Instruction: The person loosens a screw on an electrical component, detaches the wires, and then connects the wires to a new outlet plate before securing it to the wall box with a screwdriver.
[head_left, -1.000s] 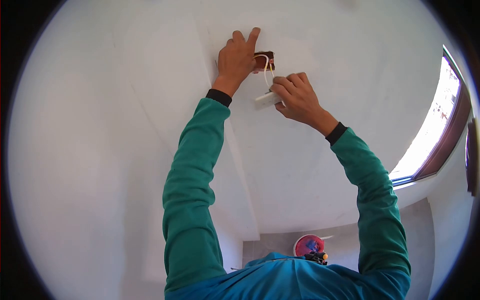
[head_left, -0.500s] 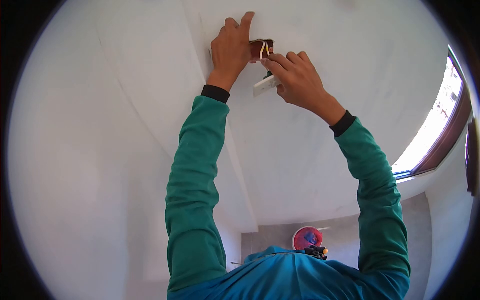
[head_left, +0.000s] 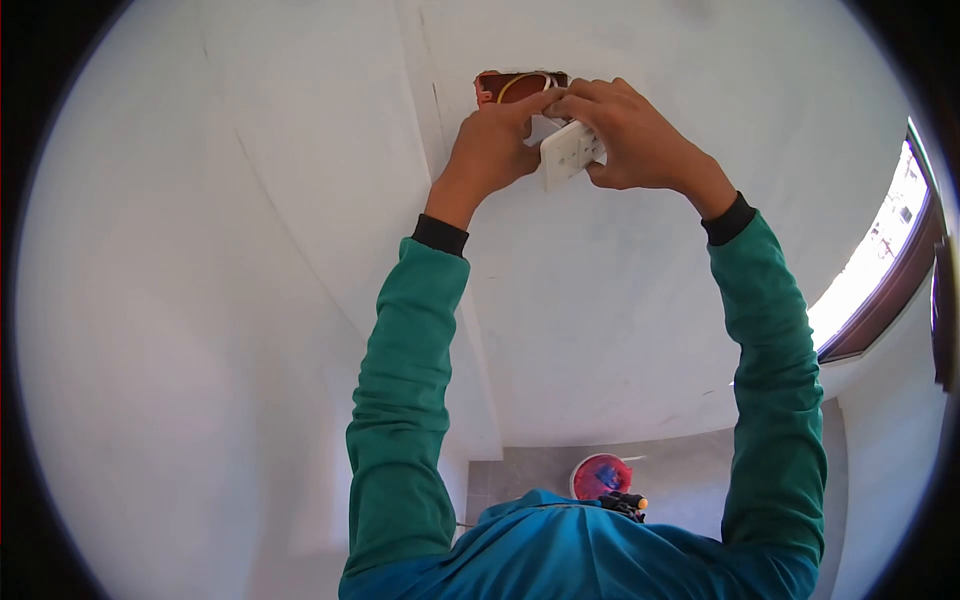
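A white socket plate [head_left: 566, 158] hangs tilted just below a red wall box [head_left: 487, 86] set in the white wall. Yellow and white wires [head_left: 520, 84] curve inside the box. My right hand [head_left: 635, 138] is closed round the plate's right side, its thumb beneath. Beside the plate's left edge is my left hand [head_left: 490, 148], its thumb and index finger reaching to the wires behind the plate, close to my right fingertips. What its fingertips pinch is too small to tell.
At the right is a bright window with a dark frame [head_left: 885, 290]. Low in view, a round container [head_left: 578, 478] with red and blue contents stands on the grey floor [head_left: 680, 470]. A wall corner runs down left of the box.
My left hand has moved from the box's left side down towards the wires and the plate. The plate, in my right hand, now shows more of its face, and more of the box is visible.
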